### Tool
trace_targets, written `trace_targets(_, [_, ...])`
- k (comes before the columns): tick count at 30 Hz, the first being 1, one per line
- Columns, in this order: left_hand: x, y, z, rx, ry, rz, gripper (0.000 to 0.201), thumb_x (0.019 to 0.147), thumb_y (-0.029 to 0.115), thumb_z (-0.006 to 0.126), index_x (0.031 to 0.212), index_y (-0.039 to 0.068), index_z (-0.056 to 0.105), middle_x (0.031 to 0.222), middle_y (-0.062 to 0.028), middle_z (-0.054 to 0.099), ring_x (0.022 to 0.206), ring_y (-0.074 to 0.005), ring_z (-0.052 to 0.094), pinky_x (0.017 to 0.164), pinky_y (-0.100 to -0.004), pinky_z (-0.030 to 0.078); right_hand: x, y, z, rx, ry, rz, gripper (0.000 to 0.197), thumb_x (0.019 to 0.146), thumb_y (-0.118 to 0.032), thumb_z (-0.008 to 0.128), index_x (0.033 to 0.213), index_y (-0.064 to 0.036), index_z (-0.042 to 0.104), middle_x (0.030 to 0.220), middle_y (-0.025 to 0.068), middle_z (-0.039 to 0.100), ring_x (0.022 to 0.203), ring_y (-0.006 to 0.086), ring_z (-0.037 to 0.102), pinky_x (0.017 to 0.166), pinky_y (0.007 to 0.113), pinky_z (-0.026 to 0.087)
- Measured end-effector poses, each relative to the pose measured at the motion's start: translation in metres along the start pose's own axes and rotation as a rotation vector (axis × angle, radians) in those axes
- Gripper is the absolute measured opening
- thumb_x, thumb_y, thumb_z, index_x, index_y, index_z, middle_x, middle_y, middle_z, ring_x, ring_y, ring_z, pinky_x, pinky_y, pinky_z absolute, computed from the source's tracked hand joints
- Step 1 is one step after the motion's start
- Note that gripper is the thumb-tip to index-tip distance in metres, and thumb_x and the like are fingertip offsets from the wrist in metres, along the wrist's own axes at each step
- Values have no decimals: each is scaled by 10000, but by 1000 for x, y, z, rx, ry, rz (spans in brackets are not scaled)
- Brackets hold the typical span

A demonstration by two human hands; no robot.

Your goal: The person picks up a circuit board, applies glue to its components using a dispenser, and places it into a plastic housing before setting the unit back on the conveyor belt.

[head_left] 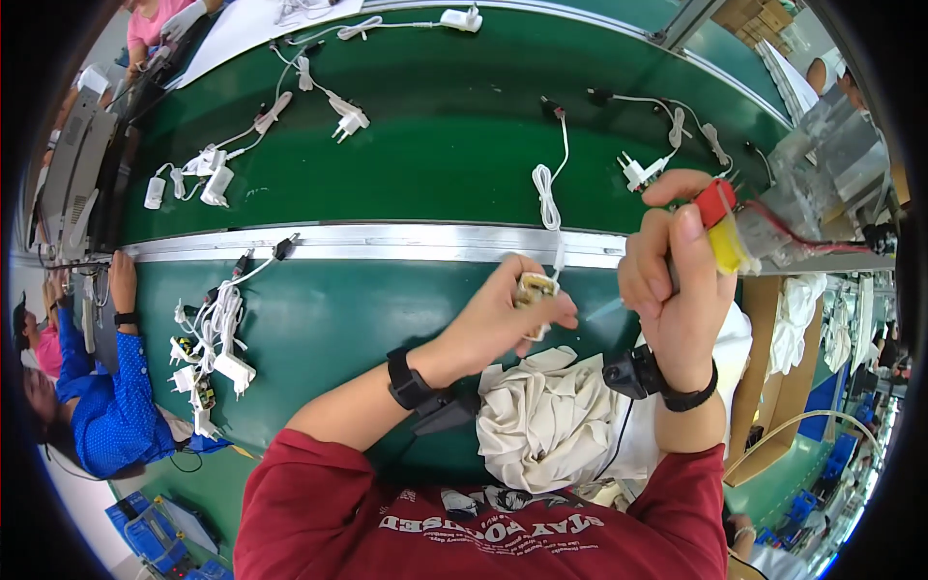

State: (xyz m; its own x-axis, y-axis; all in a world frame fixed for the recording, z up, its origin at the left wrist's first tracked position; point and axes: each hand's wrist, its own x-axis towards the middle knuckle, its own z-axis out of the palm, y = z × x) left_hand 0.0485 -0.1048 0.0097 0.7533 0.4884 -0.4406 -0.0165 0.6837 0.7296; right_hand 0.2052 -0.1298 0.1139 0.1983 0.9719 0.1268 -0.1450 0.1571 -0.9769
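My left hand (498, 319) is closed around a small white charger housing (537, 290) whose open side shows a tan inside. A white cable runs from it over the metal rail to a tied bundle (546, 198) with a dark plug. My right hand (677, 275) is closed on a tool, mostly hidden by the fingers; its pale blue tapered tip (607, 309) points toward the charger and stays apart from it. Beside the right fingers is a red and yellow part (723, 227); whether it belongs to the tool I cannot tell.
Chargers with cables (208, 174) lie on the far green belt, and a tangled pile (217, 338) on the near left surface. White cloth (546, 416) is heaped before me. A plastic-wrapped fixture (822, 184) stands right. A co-worker in blue (116, 406) sits left.
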Motion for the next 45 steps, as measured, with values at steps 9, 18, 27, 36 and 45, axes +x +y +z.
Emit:
trace_targets(9, [20, -30, -6, -221, -301, 63, 445, 923, 49, 489, 1333, 85, 318, 1288, -134, 474, 1185, -215, 493, 832, -342, 542, 22, 35, -4, 26, -13, -15, 220, 965, -288, 445, 943, -75, 395, 499, -37, 313, 372, 45, 248, 355, 218, 204])
trace_targets(18, [25, -31, -15, -258, -313, 66, 491, 893, -26, 474, 1341, 99, 315, 1281, -118, 482, 1153, -191, 513, 865, -343, 537, 23, 50, -1, 33, 10, 2, 260, 952, -330, 468, 894, -97, 367, 477, -36, 304, 355, 49, 235, 346, 227, 192])
trace_targets(27, [26, -34, -15, -283, -317, 84, 472, 896, -29, 469, 1332, 90, 333, 1284, -119, 486, 1145, -191, 523, 861, -347, 539, 21, 38, -1, -77, -36, 19, 268, 965, -335, 444, 909, -87, 360, 492, -34, 314, 369, 51, 254, 359, 221, 209])
trace_targets(36, [26, -32, -28, -364, -224, 103, 422, 919, 1, 443, 1322, 92, 358, 1259, -121, 517, 1151, -214, 536, 848, -356, 545, 9, 39, 4, 22, -188, 36, 265, 970, -330, 447, 928, -91, 341, 500, -25, 326, 373, 52, 264, 363, 222, 225])
trace_targets(45, [24, -34, -32, -400, -251, 115, 414, 921, 2, 436, 1318, 92, 362, 1261, -124, 515, 1168, -228, 529, 852, -364, 545, 7, 45, 4, 42, -226, 23, 259, 976, -328, 434, 923, -94, 335, 500, -22, 329, 366, 53, 272, 356, 216, 240])
